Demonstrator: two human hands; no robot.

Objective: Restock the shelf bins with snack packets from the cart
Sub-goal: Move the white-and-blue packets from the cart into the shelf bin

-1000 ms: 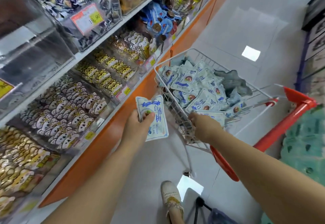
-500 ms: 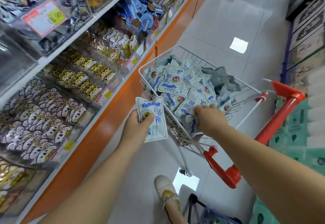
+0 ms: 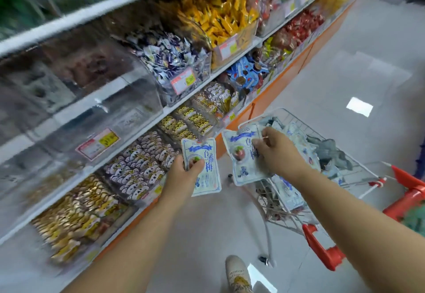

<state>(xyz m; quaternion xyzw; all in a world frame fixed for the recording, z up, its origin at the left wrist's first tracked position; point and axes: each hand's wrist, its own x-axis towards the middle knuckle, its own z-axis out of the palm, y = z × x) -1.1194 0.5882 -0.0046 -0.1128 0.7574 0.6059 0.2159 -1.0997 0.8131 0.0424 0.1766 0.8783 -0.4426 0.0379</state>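
My left hand (image 3: 184,170) grips a white-and-blue snack packet (image 3: 204,170) upright, in front of the lower shelf. My right hand (image 3: 276,154) pinches a second packet of the same kind (image 3: 241,154) just above the near left corner of the wire cart (image 3: 340,166). More white-and-blue packets (image 3: 296,141) and a grey cloth lie in the cart. A clear acrylic shelf bin (image 3: 128,95) on the middle shelf, left of my hands, looks nearly bare, with a price label on its front.
Shelves on the left carry clear bins of purple, yellow, blue and red sweets (image 3: 170,60). The lower shelf holds rows of small packs (image 3: 138,166). The cart's red handle (image 3: 322,249) is at lower right. My shoe (image 3: 236,274) stands on the pale tiled floor.
My right hand has lifted a packet out of the cart and brought it up beside the left hand's packet. The view has swung up toward the shelves.
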